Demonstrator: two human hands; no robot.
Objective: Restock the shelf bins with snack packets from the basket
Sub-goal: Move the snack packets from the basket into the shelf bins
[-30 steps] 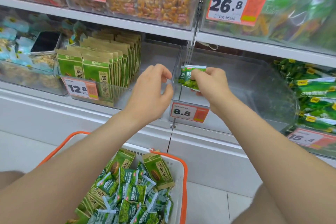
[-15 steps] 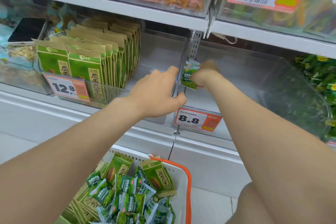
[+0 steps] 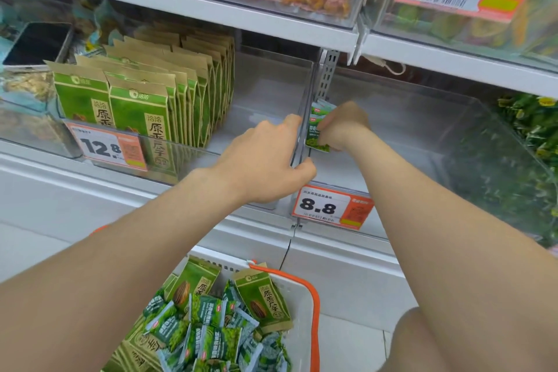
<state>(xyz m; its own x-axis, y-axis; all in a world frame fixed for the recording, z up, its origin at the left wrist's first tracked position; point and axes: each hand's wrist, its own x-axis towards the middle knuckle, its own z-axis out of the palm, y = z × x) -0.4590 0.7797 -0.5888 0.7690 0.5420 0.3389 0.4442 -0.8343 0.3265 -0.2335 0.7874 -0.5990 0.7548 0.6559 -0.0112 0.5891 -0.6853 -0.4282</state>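
Observation:
My right hand (image 3: 344, 125) is inside the clear bin (image 3: 422, 118) that carries the 8.8 price tag (image 3: 329, 208). It grips a couple of small green snack packets (image 3: 315, 133) against the bin's left wall. My left hand (image 3: 265, 163) pinches the front of that clear wall between thumb and fingers. Below stands the white basket (image 3: 302, 296) with an orange rim. It holds several small green packets (image 3: 211, 326) and larger green-and-kraft bags (image 3: 262, 302).
The bin to the left holds rows of upright green bags (image 3: 151, 100) behind a 12.8 tag (image 3: 105, 145). A phone (image 3: 36, 42) lies on a far-left bin. Green packets (image 3: 531, 124) fill the bin at the right. Overhead, the upper shelf edge (image 3: 211, 12) juts out.
My right hand has carried the small packets from the bin's front edge down into the bin. My left hand has moved forward onto the clear wall. The view has closed in.

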